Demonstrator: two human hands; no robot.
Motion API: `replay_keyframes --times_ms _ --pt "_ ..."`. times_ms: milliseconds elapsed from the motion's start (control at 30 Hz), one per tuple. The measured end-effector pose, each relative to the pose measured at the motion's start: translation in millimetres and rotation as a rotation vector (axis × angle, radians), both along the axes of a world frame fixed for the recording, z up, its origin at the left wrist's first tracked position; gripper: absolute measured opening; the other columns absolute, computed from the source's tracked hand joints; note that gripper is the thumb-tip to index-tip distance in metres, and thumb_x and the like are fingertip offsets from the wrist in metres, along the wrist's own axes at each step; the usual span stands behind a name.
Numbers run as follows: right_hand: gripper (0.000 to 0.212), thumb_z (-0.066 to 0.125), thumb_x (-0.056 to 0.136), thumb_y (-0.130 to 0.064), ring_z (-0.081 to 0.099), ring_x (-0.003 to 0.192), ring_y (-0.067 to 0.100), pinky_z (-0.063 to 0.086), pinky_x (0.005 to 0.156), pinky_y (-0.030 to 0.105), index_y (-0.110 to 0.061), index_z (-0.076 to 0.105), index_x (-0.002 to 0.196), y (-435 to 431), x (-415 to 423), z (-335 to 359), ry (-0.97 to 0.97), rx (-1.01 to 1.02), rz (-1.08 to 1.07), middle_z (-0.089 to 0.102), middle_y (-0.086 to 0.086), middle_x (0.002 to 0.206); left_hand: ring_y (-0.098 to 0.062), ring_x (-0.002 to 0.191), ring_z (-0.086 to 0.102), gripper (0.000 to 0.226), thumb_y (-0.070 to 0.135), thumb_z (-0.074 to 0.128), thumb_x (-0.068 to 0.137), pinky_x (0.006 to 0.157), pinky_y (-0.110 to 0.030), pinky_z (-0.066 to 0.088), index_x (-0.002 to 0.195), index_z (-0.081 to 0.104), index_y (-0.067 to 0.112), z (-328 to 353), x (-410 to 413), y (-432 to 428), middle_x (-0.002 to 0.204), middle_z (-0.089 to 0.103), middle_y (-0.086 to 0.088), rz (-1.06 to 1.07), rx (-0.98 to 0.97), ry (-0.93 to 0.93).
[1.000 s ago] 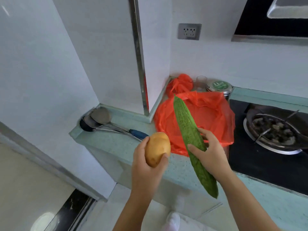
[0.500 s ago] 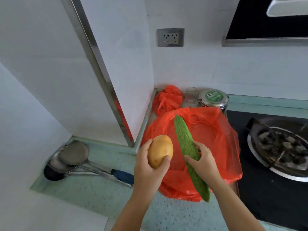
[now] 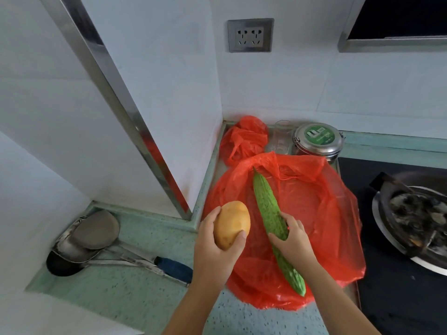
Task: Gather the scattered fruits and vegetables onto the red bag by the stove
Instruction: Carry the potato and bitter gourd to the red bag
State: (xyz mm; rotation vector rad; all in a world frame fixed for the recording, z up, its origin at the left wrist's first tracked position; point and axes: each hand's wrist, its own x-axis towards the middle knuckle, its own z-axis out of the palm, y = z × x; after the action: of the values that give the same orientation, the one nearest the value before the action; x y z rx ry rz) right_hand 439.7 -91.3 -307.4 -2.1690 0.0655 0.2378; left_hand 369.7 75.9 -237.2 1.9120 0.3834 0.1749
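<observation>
A red plastic bag (image 3: 314,206) lies spread on the counter just left of the stove. My left hand (image 3: 212,252) grips a yellow-brown potato (image 3: 231,224) over the bag's left edge. My right hand (image 3: 294,243) holds a long bumpy green bitter gourd (image 3: 268,209) around its middle, above the bag's centre. The gourd runs lengthwise, its tip pointing to the wall and its tail (image 3: 294,279) towards me. Whether it touches the bag I cannot tell.
A black stove top (image 3: 391,281) with a burner and pan (image 3: 416,216) is at the right. A second bunched red bag (image 3: 244,139), a glass (image 3: 280,136) and a steel tin (image 3: 318,139) stand by the wall. Ladles (image 3: 94,240) lie on the left counter.
I have stepped closer, so the counter and bag now fill more of the view. Both hands have carried the potato and gourd forward over the red bag.
</observation>
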Motion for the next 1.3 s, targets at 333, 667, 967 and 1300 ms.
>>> replay_keyframes --times_ms 333,667,967,1300 --pt "0.067 0.067 0.080 -0.030 0.043 0.117 0.019 0.037 0.092 0.026 -0.018 0.034 0.137 -11 -5 -6 0.019 -0.027 0.034 0.040 0.005 0.131 0.000 0.116 0.043 0.067 0.046 0.066 0.069 0.097 -0.036 0.045 0.129 0.039 0.038 -10 5 -13 0.122 0.039 0.030 -0.075 0.057 0.007" --pt "0.054 0.065 0.081 -0.028 0.045 0.115 0.023 0.042 0.090 0.034 -0.014 0.047 0.130 -42 -24 28 -0.257 -0.244 0.001 0.050 0.005 0.123 -0.001 0.113 0.043 0.065 0.034 0.073 0.074 0.090 -0.015 0.034 0.131 0.043 0.026 -19 19 -28 0.125 0.045 0.015 -0.165 0.186 -0.056" --pt "0.048 0.054 0.077 -0.036 0.058 0.101 0.030 0.050 0.083 0.043 -0.011 0.057 0.119 -64 -29 56 -0.344 -0.488 -0.120 0.060 0.008 0.114 -0.010 0.113 0.045 0.064 0.028 0.075 0.073 0.094 -0.021 0.033 0.129 0.046 0.015 -27 71 -63 0.117 0.046 0.010 -0.340 0.254 -0.121" --pt "0.045 0.056 0.073 -0.033 0.059 0.102 0.029 0.050 0.083 0.049 -0.013 0.060 0.113 -79 2 53 -0.310 -0.624 -0.214 0.062 0.007 0.109 -0.015 0.118 0.039 0.069 0.039 0.066 0.074 0.094 -0.020 0.027 0.133 0.040 0.016 -55 148 -101 0.128 0.045 -0.002 -0.518 0.334 -0.059"
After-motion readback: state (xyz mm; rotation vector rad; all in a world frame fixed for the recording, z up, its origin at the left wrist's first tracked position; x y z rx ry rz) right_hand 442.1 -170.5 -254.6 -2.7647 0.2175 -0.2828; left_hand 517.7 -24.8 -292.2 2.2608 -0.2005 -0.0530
